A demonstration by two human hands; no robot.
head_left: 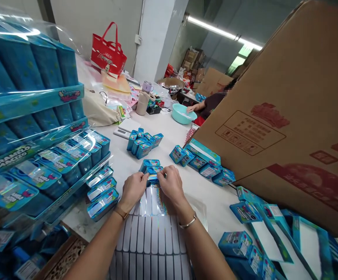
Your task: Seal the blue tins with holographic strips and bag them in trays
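- Hemmed in: display tray left, cardboard carton right; bare counter beyond.
- Left hand and right hand pinching one blue box above sticker sheet.

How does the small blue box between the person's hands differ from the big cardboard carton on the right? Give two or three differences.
The small blue box is bright blue with colourful print; the cardboard carton is plain brown with red markings. The blue box is pinched between the left hand and right hand; nobody touches the carton. The box is tiny, the carton towers beside it. Both sit on the white table.
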